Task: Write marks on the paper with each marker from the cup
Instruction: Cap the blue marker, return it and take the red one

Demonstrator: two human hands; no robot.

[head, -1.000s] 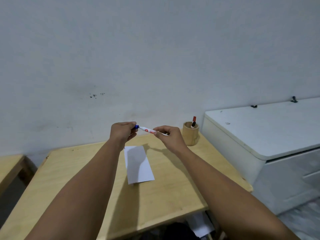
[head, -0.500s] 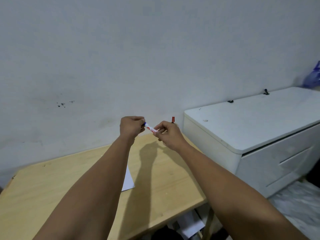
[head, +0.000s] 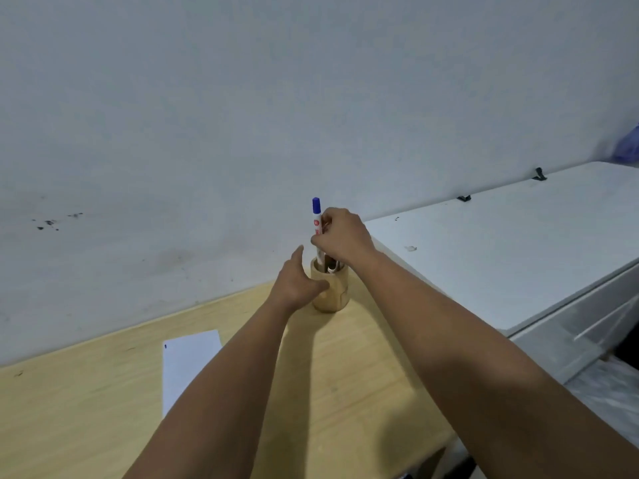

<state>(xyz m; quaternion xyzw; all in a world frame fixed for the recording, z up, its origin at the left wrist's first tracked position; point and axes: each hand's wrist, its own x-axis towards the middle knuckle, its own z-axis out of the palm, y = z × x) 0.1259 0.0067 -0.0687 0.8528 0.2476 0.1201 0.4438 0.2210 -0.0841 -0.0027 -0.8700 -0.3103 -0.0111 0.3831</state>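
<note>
Pale grey wall (head: 311, 98) behind, with dark specks at the left; light wooden desk (head: 86, 409) below it, and a white chest (head: 501, 257) just beside the desk on the right. Near the desk's far edge, a wooden cup (head: 332, 292), upright. Right hand (head: 340, 236) above the cup, grip closed on the white barrel of a blue-capped marker (head: 316, 219), held upright with the cap on top and the lower end inside the cup's mouth. Beside that end, inside the cup, another white marker end; its colour cannot be told. Left hand (head: 297, 283) at the cup's left side, grip wide, thumb across the front wall, fingers reaching up behind the rim; firm contact or only brushing cannot be told. White paper (head: 188, 361) flat on the desk, nearer and to the left, well apart from the cup, partly hidden by the left forearm, with a small dark mark at its far left corner.
</note>
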